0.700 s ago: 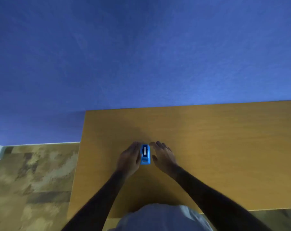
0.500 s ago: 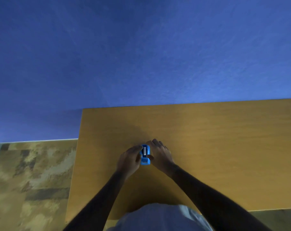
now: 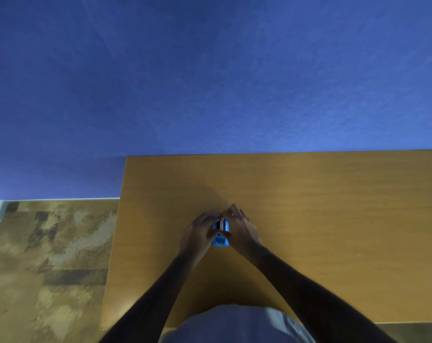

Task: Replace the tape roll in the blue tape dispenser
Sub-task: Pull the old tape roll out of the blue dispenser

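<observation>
Your left hand [image 3: 197, 235] and right hand [image 3: 242, 231] clasp the blue tape dispenser [image 3: 220, 237] on the table [image 3: 334, 206]; fingers curl against its sides.

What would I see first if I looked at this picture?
A little blue tape dispenser in the middle of a wooden table, with the left hand and right hand wrapped round it. Behind the table stands a big blue wall.

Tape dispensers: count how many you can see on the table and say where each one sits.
1. The blue tape dispenser sits on the wooden table, between the left hand and right hand. No spare visible.
</observation>
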The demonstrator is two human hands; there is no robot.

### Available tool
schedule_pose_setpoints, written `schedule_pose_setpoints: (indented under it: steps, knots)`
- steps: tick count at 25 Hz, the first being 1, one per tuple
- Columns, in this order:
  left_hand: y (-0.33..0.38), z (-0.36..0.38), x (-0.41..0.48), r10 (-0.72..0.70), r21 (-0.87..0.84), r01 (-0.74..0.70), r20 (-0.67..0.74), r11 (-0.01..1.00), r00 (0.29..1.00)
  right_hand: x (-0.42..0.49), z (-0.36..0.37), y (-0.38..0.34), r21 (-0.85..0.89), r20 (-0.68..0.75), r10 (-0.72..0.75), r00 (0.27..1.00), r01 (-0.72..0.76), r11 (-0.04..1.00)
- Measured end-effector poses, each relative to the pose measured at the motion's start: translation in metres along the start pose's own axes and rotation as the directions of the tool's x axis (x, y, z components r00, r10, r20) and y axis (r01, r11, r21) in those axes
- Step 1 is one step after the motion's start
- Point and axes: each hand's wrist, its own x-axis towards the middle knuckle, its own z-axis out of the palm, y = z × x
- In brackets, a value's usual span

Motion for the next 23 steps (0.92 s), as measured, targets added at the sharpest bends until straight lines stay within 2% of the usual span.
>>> schedule_pose_setpoints:
  steps: [11,17,23]
  knots:
    - [0.004,0.0,-0.004,-0.034,0.027,0.035,-0.036,0.999,0.999,-0.004,-0.002,0.003,0.026,-0.038,-0.063,0.997,0.064,0.998]
    - [0.002,0.003,-0.007,-0.059,-0.004,0.059,-0.058,0.998,0.997,-0.007,0.009,0.005,-0.092,-0.129,-0.131,0.983,0.119,0.989]
    - [0.003,-0.001,-0.007,-0.04,-0.078,0.034,-0.081,0.996,0.996,-0.015,0.006,0.001,0.078,-0.171,-0.082,0.982,0.096,0.992]
